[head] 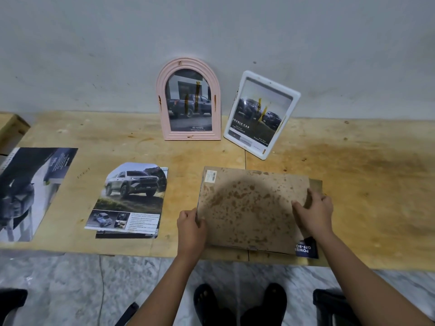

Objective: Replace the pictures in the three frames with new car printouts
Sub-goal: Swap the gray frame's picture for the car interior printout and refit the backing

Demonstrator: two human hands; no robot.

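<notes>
Both hands grasp the brown backing board (251, 208). The left hand (191, 228) pinches its near left edge, and the right hand (314, 214) curls its fingers over the right edge. The board is stiff pressed fibre with rusty spots, and it has a white barcode sticker (211, 176) in the far left corner; the print on it is too small to read. The board lies on a wooden frame (316, 184), of which only thin strips show at the right and the near side. Under the right wrist a dark printout corner (306, 248) sticks out and reads "POWER OFF-RO", upside down.

Beyond the hands two frames lean on the grey wall (211, 31). The pink arched frame (188, 100) is ribbed and shows a dark pickup with the word "TOYOTA". The white rectangular frame (261, 115) stands tilted just beside it and reads "OUBLE CAB".

Left of the left hand lies a glossy printout (131, 196) of a silver pickup, on top of another sheet. A larger dark printout (30, 191) lies farther left, at the table edge.

The table (364, 165) is stained plywood, with bare room to the right of the right hand.
</notes>
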